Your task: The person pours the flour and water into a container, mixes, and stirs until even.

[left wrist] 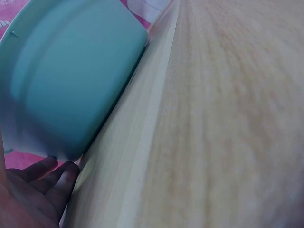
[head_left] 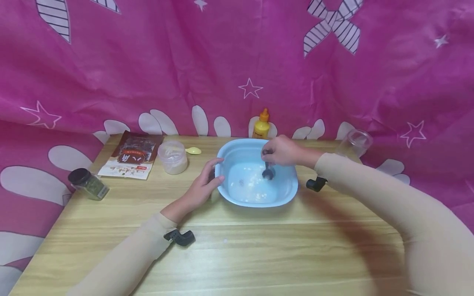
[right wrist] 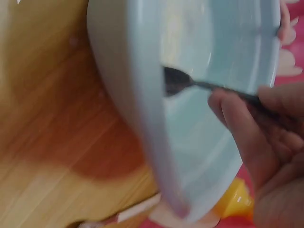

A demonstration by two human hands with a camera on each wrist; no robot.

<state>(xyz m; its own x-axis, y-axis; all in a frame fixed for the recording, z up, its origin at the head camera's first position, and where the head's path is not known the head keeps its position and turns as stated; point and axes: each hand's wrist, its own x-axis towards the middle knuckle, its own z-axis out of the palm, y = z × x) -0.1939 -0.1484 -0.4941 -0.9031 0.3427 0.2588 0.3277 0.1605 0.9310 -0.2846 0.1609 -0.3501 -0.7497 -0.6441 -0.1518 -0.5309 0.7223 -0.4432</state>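
Observation:
A light blue plastic basin (head_left: 229, 197) stands on the wooden table, with bright glints and a small dark speck on its bottom. My right hand (head_left: 282, 151) pinches the handle of a dark metal spoon (head_left: 268, 173), its bowl pointing down inside the basin. In the right wrist view, thumb and fingers close on the handle of that spoon (right wrist: 178, 81). My left hand (head_left: 200, 187) rests against the basin's left side, thumb and forefinger at the rim. The left wrist view shows its fairly straight fingers (left wrist: 61, 187) by the basin's outer wall (left wrist: 80, 80).
Left of the basin are a lidless clear tub (head_left: 174, 162) of pale contents, a yellow spoon (head_left: 194, 151), a brown-and-white packet (head_left: 129, 158) and a black-capped jar (head_left: 89, 184). A yellow bottle (head_left: 261, 126) stands behind; a clear container (head_left: 353, 144) is at the back right.

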